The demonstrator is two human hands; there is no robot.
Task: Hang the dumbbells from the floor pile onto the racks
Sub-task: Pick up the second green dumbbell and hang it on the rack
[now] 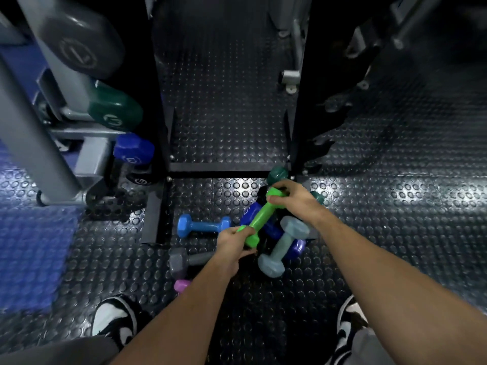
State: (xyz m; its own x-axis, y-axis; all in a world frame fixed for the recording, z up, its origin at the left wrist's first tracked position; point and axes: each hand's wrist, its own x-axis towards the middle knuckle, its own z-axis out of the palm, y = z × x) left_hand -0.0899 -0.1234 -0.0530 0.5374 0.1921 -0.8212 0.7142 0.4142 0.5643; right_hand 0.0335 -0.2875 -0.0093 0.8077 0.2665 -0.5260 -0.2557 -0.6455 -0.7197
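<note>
Gripping both ends of the lime-green dumbbell (259, 218), the left hand (232, 245) and right hand (292, 198) curl their fingers round its heads, just above the floor pile (283, 243) at frame centre. Lift straight up, level, before turning to the rack (66, 101) at upper left.

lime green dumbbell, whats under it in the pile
Under the lime green dumbbell, held by both hands, lie a dark blue dumbbell and a pale grey-blue dumbbell; anything deeper is covered.
</note>
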